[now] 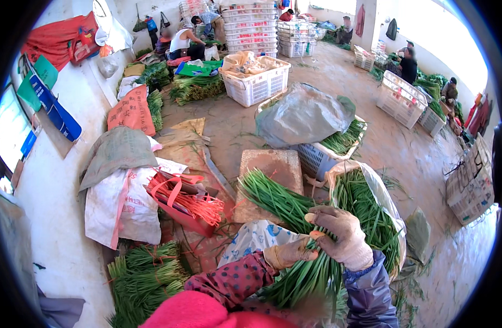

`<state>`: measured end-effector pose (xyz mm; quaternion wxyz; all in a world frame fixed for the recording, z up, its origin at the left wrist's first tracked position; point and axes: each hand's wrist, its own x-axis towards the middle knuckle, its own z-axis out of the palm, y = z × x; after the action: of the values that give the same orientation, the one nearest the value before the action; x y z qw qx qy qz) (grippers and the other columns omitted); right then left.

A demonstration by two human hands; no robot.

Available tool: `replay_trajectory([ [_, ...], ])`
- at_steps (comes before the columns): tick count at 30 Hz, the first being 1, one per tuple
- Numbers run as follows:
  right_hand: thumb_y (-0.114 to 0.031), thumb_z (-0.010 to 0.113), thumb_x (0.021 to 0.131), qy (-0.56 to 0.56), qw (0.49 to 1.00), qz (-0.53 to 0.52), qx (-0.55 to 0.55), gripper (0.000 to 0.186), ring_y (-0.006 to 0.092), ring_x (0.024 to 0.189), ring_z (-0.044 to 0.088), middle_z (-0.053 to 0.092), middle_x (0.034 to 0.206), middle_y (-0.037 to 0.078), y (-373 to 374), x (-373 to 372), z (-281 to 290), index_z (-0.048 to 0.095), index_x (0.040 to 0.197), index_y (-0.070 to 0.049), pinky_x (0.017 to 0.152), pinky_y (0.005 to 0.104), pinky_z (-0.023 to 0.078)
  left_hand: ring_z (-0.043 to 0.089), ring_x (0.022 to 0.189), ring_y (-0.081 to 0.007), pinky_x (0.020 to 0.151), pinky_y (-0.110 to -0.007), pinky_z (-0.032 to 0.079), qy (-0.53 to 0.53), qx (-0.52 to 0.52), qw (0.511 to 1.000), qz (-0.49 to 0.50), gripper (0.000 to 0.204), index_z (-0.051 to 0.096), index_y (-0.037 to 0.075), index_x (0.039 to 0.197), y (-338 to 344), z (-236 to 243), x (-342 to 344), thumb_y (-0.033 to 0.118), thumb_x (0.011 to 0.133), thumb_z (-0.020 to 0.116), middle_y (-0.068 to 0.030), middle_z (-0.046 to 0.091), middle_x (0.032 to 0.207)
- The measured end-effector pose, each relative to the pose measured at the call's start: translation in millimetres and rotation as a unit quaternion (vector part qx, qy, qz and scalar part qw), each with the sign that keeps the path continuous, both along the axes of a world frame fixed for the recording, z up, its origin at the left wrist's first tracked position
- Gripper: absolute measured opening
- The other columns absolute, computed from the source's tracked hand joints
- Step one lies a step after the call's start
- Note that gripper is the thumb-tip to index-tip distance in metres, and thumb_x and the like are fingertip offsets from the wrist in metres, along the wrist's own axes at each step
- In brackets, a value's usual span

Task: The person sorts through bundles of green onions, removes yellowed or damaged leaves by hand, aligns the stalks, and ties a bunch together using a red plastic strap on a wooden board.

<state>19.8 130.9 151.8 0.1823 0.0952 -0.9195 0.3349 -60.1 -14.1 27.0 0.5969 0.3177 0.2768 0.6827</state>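
My right hand, in a worn, dirty glove, is closed round a bunch of garlic chives. The long green stalks stretch from the grip up and left over a worn board, and more leaves hang below it. My left hand, also gloved with fingertips showing, closes on the same bunch just below and left of the right hand. Beside my right hand a lined basket holds loose chives. A blue-and-white patterned cloth lies by my left wrist.
To the left, a red box holds red ties; tied green bundles lie nearer. White sacks lean at the wall. Ahead stand a plastic-covered crate and a white crate. Several people work farther back.
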Motion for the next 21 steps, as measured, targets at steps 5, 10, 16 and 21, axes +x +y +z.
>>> replay_trajectory([
  [5, -0.018, 0.066, 0.076, 0.03, 0.991, -0.085, 0.099, 0.048, 0.037, 0.106, 0.055, 0.056, 0.119, 0.019, 4, -25, -13, 0.055, 0.12, -0.003, 0.089, 0.0459, 0.045, 0.058, 0.104, -0.018, 0.089, -0.032, 0.047, 0.053, -0.09, 0.994, 0.035, 0.044, 0.057, 0.001, 0.115, 17, 44, -9, 0.025, 0.081, 0.071, -0.0083, 0.06, 0.113],
  [10, -0.036, 0.049, 0.096, -0.083, 0.906, -0.189, -0.37, 0.047, 0.0208, 0.09, 0.064, 0.061, 0.114, 0.016, 40, -31, -48, 0.046, 0.137, -0.015, 0.077, 0.033, 0.052, 0.065, 0.08, -0.0242, 0.082, -0.042, 0.053, 0.03, -0.115, 0.982, 0.147, 0.038, 0.054, 0.001, 0.115, 21, 47, -74, 0.019, 0.083, 0.066, -0.009, 0.064, 0.091],
  [16, -0.047, 0.056, 0.089, -0.264, 0.944, -0.097, -0.175, 0.062, 0.0313, 0.113, 0.057, 0.06, 0.12, 0.018, 20, 41, -86, 0.043, 0.139, -0.013, 0.095, 0.0364, 0.044, 0.06, 0.089, -0.019, 0.098, -0.044, 0.044, -0.004, 0.151, 0.937, 0.314, 0.047, 0.043, 0.007, 0.133, -23, 51, -152, 0.011, 0.089, 0.06, -0.0071, 0.061, 0.094],
  [21, -0.03, 0.062, 0.081, -0.278, 0.934, -0.002, -0.226, 0.061, 0.0371, 0.102, 0.06, 0.062, 0.106, 0.024, -44, 59, -76, 0.041, 0.136, -0.011, 0.086, 0.0419, 0.047, 0.058, 0.097, -0.0179, 0.1, -0.043, 0.039, -0.025, 0.291, 0.918, 0.268, 0.054, 0.042, 0.013, 0.136, -56, 30, -175, 0.009, 0.087, 0.064, -0.0036, 0.06, 0.098],
])
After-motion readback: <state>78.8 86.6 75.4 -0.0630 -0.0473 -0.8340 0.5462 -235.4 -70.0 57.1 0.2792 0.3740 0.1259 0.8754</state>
